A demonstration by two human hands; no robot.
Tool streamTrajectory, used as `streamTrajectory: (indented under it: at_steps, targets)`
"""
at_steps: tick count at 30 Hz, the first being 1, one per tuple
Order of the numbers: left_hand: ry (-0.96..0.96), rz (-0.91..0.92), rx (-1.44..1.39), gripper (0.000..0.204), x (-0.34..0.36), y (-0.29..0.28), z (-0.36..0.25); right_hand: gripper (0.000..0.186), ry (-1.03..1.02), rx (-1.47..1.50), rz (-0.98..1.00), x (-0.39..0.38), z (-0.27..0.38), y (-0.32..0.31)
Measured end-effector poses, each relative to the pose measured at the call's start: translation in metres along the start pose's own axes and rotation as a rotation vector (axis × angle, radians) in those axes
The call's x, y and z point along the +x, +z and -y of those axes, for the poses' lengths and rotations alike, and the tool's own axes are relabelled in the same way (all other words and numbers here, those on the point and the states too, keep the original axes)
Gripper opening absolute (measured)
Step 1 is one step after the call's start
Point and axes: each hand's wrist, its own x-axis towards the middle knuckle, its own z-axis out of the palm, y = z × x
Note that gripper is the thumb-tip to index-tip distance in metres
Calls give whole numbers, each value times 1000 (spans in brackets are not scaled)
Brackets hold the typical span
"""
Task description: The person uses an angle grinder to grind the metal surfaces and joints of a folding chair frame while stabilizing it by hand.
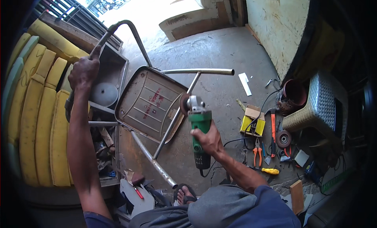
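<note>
On the grey floor [214, 51], in front of where I stand, a metal chair [151, 90] lies tipped over, the ribbed underside of its seat showing, with red lettering on it. Left hand [84, 73]: closed around the dark bent tube of the chair's frame, at upper left. Right hand [210, 141]: gripping a green angle grinder [201, 130] by its body, thumb across the near side. Grinder is held upright, head uppermost; its disc [184, 104] sits at the crossbar [169, 128] between two chair legs. Contact between disc and crossbar: cannot tell. One leg ends just beside a sandalled foot [183, 194].

Right of the grinder, also on the floor: a yellow carton [252, 126], open at the top; a hammer [273, 131] with an orange handle; orange-handled pliers [257, 154] near it; a yellow-handled screwdriver [270, 171] below these. Farther right, a rusty bucket [286, 101] stands beside a woven stool [314, 100]. Left side: yellow cushions [39, 110], packed in a row.
</note>
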Motion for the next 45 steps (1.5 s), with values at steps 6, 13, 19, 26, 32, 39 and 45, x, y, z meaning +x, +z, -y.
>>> streamTrajectory:
  at_steps: [6, 13, 19, 26, 32, 39, 45]
  targets:
    - [-1, 13, -17, 91, -2, 4, 11, 76, -56, -198, 254, -79, -39, 14]
    - [-12, 15, 6, 93, 2, 3, 3, 55, 168, 420, 211, -25, -34, 14]
    - [3, 40, 13, 96, 2, -3, 4, 49, 138, 498, 286, -62, -61, 34]
    - [-9, 12, 16, 96, -1, 2, 5, 39, 319, 725, 364, -61, -64, 35]
    - [5, 27, 16, 94, 0, 0, 1, 40, 420, 930, 362, -24, -78, 39]
    - [-7, 35, 24, 91, 2, 3, 8, 49, 412, 1143, 616, -28, -87, 22]
    - [-15, 34, 2, 93, 3, 4, 3, 49, 216, 1078, 350, 59, -46, -5]
